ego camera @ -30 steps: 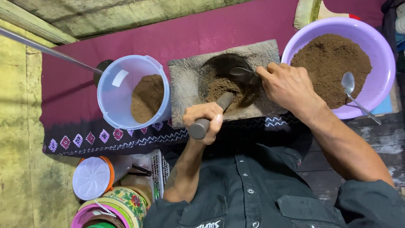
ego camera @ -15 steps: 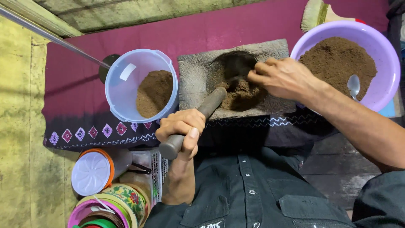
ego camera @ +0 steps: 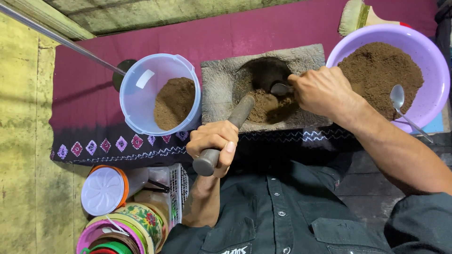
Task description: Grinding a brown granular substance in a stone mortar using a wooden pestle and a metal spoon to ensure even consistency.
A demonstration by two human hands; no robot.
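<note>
A grey stone mortar block (ego camera: 216, 84) sits in the middle on a maroon cloth, its hollow holding brown powder (ego camera: 263, 106). My left hand (ego camera: 214, 143) grips a dark stone pestle (ego camera: 230, 127) that leans with its tip on the mortar's near rim. My right hand (ego camera: 322, 91) is over the hollow and holds a metal spoon (ego camera: 281, 88) dipped into the powder. To the left stands a clear tub (ego camera: 141, 94) partly filled with brown powder. On the right is a purple bowl (ego camera: 435, 70) heaped with the same powder, a second spoon (ego camera: 400, 101) resting in it.
A metal rod (ego camera: 56, 40) slants in from the upper left toward a dark round thing behind the tub. Near my left elbow stand a white-lidded jar (ego camera: 101, 190), a small white basket (ego camera: 179, 181) and stacked colourful containers (ego camera: 127, 230). A brush (ego camera: 353, 16) lies at the top right.
My left hand has pulled the pestle back toward me, out of the hollow. My right hand has shifted into the hollow with the spoon. The view has moved closer.
</note>
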